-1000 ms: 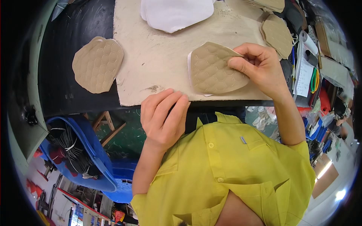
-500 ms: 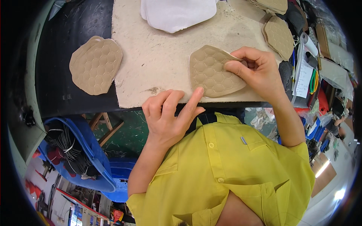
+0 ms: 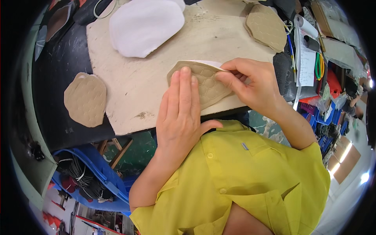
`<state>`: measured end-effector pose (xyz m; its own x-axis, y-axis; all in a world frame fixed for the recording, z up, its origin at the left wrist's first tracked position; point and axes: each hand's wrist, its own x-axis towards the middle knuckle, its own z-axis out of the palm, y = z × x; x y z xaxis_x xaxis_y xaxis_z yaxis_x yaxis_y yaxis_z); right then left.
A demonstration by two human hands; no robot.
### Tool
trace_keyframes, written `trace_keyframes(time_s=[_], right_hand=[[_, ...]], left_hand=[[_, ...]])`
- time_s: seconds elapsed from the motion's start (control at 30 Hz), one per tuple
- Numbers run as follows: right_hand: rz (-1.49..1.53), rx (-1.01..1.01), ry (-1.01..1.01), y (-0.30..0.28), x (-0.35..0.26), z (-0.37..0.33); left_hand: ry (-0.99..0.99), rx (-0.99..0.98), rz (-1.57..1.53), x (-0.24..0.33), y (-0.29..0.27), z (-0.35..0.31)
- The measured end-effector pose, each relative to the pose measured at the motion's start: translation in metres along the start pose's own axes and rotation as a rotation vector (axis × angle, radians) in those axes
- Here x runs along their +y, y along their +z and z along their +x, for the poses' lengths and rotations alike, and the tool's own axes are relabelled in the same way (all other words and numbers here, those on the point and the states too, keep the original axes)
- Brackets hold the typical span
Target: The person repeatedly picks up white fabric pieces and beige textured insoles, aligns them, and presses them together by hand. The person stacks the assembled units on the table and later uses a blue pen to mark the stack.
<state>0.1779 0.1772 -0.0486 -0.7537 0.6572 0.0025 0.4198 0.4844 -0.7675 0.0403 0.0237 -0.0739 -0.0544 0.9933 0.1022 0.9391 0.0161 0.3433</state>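
A tan quilted fabric piece (image 3: 209, 88) with a hexagon pattern and a white backing lies on the pale work board (image 3: 137, 94), near its front edge. My left hand (image 3: 180, 102) rests flat across the left part of the piece, fingers straight and side by side, thumb out to the right. With thumb and fingertips, my right hand (image 3: 244, 80) pinches the upper right edge of the piece and lifts it a little, so white shows along the top. Farther left, a small stack of similar tan pieces (image 3: 85, 100) sits on the black table.
White padded pieces (image 3: 147, 27) are stacked at the back of the board. More tan quilted pieces (image 3: 266, 27) lie at the back right, near a written notepad (image 3: 306, 58). Below the table at the left stands a blue tub (image 3: 92, 168) holding dark bundles.
My left hand has moved from the front edge of the piece onto its surface and flattened. My right hand keeps its pinch on the edge. The whole view has shifted and tilted.
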Motion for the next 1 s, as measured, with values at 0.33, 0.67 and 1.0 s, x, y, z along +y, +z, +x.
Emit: trace_keyframes(time_s=[0.33,0.67,1.0], right_hand=[[-0.014,-0.095,0.242,-0.004,-0.002,0.015],[-0.047,0.394,-0.702,0.007,0.0,-0.017],[0.383,-0.228,-0.32,-0.019,-0.022,-0.002]], left_hand=[[0.032,-0.107,-0.007,0.002,-0.009,0.0],[-0.283,0.267,-0.93,-0.02,-0.024,-0.024],[0.016,0.494,-0.813,-0.009,-0.022,-0.027]])
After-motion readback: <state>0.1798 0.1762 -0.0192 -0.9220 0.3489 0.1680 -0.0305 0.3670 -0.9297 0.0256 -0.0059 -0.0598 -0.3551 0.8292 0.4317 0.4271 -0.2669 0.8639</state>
